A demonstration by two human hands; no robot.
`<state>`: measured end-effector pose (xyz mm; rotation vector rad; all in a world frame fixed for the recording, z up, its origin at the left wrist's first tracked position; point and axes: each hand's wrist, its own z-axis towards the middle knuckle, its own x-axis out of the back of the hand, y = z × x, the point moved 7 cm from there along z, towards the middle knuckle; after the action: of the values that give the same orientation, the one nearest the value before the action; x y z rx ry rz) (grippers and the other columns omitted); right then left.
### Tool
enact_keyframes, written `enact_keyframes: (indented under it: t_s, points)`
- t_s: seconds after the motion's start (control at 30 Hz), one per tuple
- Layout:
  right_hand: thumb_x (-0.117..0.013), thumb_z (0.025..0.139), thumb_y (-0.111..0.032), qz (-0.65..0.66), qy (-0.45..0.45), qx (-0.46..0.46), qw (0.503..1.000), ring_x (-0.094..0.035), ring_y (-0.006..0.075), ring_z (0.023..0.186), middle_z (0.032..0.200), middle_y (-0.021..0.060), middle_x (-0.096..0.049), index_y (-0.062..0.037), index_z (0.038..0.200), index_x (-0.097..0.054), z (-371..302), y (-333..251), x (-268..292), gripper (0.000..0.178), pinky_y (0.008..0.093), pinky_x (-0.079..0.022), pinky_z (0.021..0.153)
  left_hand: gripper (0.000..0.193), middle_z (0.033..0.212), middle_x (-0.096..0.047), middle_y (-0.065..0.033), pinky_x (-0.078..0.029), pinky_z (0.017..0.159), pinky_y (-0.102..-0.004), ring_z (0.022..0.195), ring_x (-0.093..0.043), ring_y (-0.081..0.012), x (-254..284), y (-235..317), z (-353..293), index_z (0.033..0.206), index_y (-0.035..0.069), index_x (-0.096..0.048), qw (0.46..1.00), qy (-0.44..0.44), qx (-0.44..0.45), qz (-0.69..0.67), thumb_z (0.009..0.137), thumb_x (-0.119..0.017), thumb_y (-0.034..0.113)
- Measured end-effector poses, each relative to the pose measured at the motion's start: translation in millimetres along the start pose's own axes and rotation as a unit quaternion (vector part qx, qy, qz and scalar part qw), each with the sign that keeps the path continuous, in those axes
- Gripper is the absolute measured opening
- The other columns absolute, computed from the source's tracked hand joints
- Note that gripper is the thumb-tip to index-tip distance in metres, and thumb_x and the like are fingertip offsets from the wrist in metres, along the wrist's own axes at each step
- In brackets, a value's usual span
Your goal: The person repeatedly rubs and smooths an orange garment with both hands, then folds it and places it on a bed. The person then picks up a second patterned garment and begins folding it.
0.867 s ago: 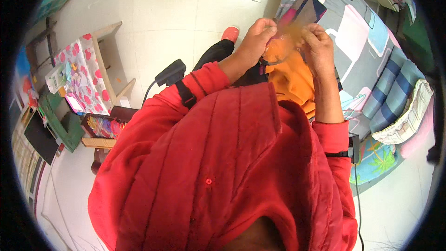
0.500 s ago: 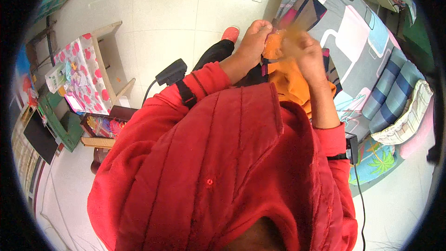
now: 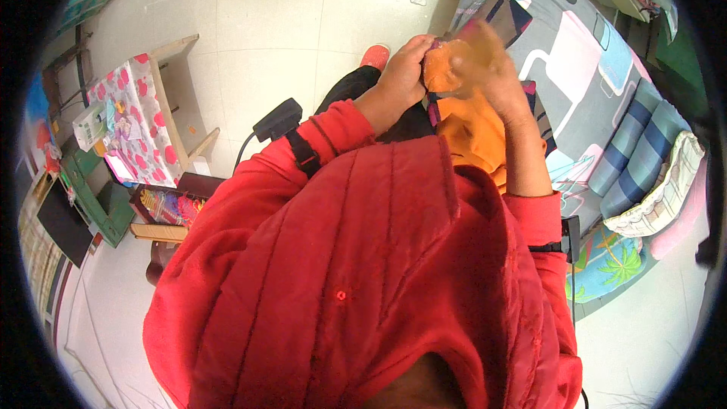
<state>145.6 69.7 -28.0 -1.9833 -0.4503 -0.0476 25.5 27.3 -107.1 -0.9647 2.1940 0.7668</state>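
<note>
An orange garment (image 3: 471,130) with dark and magenta edging hangs over my lap and the bed's near side. My left hand (image 3: 404,74) is closed on its upper edge, fingers curled round the cloth. Just right of it, my right hand (image 3: 496,79) is smeared by motion over the orange cloth. A brownish blur lies at its fingers, and I cannot make out whether that is a held thing. Grey and dark cloth (image 3: 501,19) with a magenta part lies beyond the hands on the bed.
The bed (image 3: 569,49) with a patterned grey sheet stands at the right, bearing a rolled blue striped bundle (image 3: 628,148) and hangers (image 3: 573,170). A small table (image 3: 144,117) with a pink-spotted cover stands at the left, beside an open drawer (image 3: 163,216). Cables hang from both sleeves.
My right hand has shifted slightly left and up over the cloth, still blurred. My left hand has moved a little left, keeping hold of the orange garment.
</note>
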Motion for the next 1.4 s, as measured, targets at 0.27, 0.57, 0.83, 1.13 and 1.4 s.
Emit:
enact_keyframes:
  t_s: [0.27,0.57,0.83,1.13,1.4]
  points:
    - [-0.071,0.080,-0.025,0.012,0.014,-0.017,1.000,-0.060,0.0185,0.090,0.103,0.0125,-0.061,0.0043,0.119,-0.048,7,9,-4,0.054,0.0291,-0.049,0.080,0.031,0.102,-0.054,-0.0065,-0.046,0.085,-0.0304,0.094,-0.053,-0.0126,-23,34,-18,0.111,0.002,-0.047,0.907,-0.020,-0.146,0.396,0.091,-0.057,0.023]
    - [-0.068,0.082,-0.017,-0.059,-0.121,-0.087,0.987,-0.058,0.0131,0.092,0.103,0.0071,-0.062,0.0021,0.119,-0.052,-17,21,-14,0.044,0.0276,-0.044,0.086,0.034,0.107,-0.058,-0.0072,-0.046,0.084,-0.0278,0.094,-0.056,-0.0129,10,30,3,0.116,-0.001,-0.050,0.976,-0.087,-0.114,0.163,0.097,-0.045,0.026]
    - [-0.064,0.083,-0.013,0.004,-0.131,-0.120,0.984,-0.056,0.0116,0.088,0.097,0.0032,-0.063,0.0002,0.109,-0.058,-21,30,-7,0.030,0.0266,-0.044,0.082,0.039,0.119,-0.052,-0.0181,-0.038,0.096,-0.0404,0.107,-0.050,-0.0331,-65,129,-38,0.121,0.004,-0.049,0.611,0.036,-0.625,0.485,0.089,-0.051,0.026]
    - [-0.060,0.085,-0.011,0.107,-0.053,-0.140,0.983,-0.055,0.0098,0.091,0.101,0.0018,-0.062,0.0007,0.112,-0.058,-29,35,27,0.030,0.0253,-0.043,0.085,0.058,0.110,-0.061,-0.0208,-0.042,0.091,-0.0418,0.102,-0.057,-0.0368,50,127,20,0.120,0.003,-0.056,0.451,0.133,0.035,0.882,0.097,-0.026,0.047]
    - [-0.063,0.085,-0.019,0.050,-0.194,-0.052,0.978,-0.054,0.0108,0.091,0.098,0.0016,-0.062,0.0015,0.111,-0.057,-26,42,7,0.035,0.0248,-0.042,0.084,0.047,0.122,-0.055,-0.0194,-0.040,0.096,-0.0435,0.111,-0.053,-0.0338,-59,45,-25,0.119,-0.003,-0.053,0.589,-0.234,-0.372,0.678,0.086,-0.053,0.030]
